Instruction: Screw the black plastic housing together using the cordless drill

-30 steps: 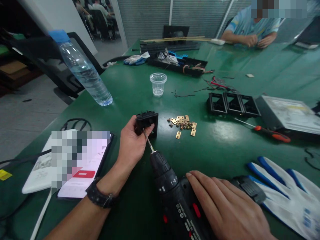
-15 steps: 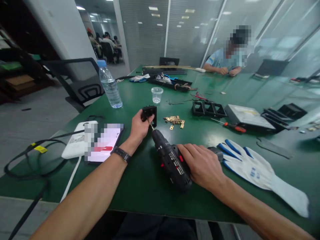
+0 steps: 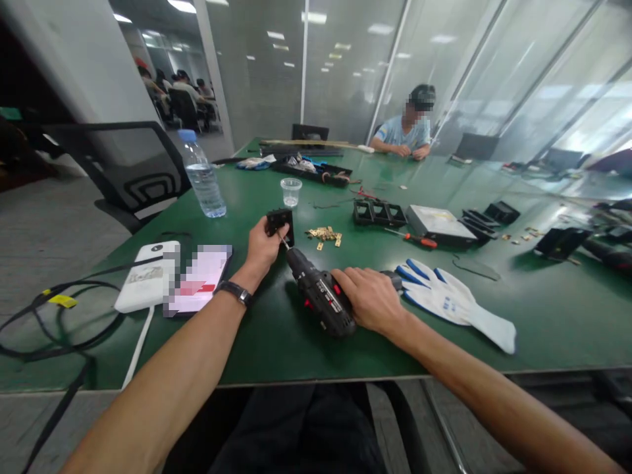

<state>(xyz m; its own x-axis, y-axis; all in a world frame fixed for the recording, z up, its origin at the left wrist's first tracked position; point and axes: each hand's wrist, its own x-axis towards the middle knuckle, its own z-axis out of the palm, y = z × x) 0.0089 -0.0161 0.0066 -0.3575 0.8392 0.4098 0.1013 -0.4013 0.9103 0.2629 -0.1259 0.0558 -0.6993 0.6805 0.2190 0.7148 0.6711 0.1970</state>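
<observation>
My left hand (image 3: 263, 247) is closed around a small black plastic frame (image 3: 280, 220), holding it on edge just above the green table. My right hand (image 3: 371, 299) grips the handle of a black cordless drill (image 3: 320, 296) that lies over on its side. Its long bit points up and left, and the tip meets the black frame near my left thumb; whether it sits on a screw is too small to tell. Right of the frame lies a pile of small brass plates (image 3: 324, 236). A clear plastic cup (image 3: 291, 191) stands behind the frame.
A water bottle (image 3: 205, 181), a white power bank (image 3: 151, 275) and a phone (image 3: 200, 280) are on the left. To the right lie a white-and-blue glove (image 3: 449, 299), a screwdriver (image 3: 419, 241), a black triple frame (image 3: 379, 213) and a box (image 3: 439, 224). Another person (image 3: 407, 135) sits across the table.
The camera view has turned right, so everything appears shifted to the left. Both hands keep their holds on the frame and the drill, with the bit still at the frame.
</observation>
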